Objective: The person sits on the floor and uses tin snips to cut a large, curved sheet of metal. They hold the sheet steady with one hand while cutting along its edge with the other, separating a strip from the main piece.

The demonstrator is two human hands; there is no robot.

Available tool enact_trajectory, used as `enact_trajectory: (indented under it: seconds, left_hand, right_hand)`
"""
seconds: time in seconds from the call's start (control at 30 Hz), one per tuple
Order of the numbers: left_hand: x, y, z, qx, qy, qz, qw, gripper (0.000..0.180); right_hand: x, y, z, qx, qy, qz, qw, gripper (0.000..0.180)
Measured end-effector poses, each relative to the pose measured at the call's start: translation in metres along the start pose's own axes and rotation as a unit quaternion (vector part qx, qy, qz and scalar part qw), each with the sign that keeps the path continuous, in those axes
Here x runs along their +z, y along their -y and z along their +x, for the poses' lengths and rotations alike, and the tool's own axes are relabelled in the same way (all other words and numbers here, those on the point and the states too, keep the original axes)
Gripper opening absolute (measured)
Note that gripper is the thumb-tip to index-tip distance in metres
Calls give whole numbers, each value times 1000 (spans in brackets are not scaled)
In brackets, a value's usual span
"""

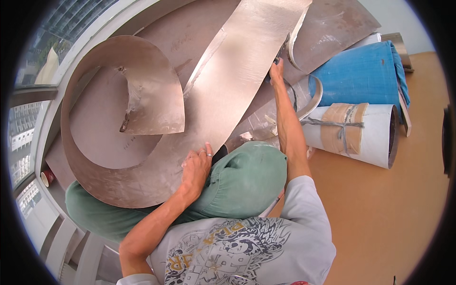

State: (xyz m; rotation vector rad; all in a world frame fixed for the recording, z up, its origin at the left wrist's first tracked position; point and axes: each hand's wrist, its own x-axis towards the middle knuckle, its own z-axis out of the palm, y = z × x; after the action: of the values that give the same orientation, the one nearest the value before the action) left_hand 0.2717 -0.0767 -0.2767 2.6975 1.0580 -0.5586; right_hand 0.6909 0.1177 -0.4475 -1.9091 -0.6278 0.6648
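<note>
A long, stiff brown sheet [228, 80], which looks like leather, runs from the upper right to my lap and coils into a large loop at the left. My left hand [196, 166] lies on its near edge beside my knee, fingers spread and pressing down; a ring shows on one finger. My right hand [277, 72] reaches to the sheet's right edge, closed around the dark handles of what look like shears [286, 45], partly hidden by the sheet. A narrow curled strip [317, 95] hangs at that edge, near the right hand.
Beneath lies another wide brown sheet [342, 38]. To the right are a blue-covered roll [356, 73] and a white roll [380, 137] tied with a dark strip over brown card. Windows [28, 126] and a small red cup [47, 178] are at the left.
</note>
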Motion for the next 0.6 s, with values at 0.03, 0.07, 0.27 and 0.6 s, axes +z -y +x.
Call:
enact_trajectory:
  seconds: [0.03,0.07,0.27,0.6]
  left_hand:
    - [3,-2,1,0,9,4,1000,58]
    - [4,-3,2,-1,18,8,1000,60]
    - [5,-5,6,4,8,3,1000,60]
    - [12,-6,7,7,16,-22,1000,62]
  right_hand:
    - [3,3,2,-6,-1,5,1000,76]
    - [4,5,1,-4,-2,18,1000,78]
    - [1,-1,7,-4,-13,-27,1000,77]
    - [-9,16,16,15,-19,-57,998,60]
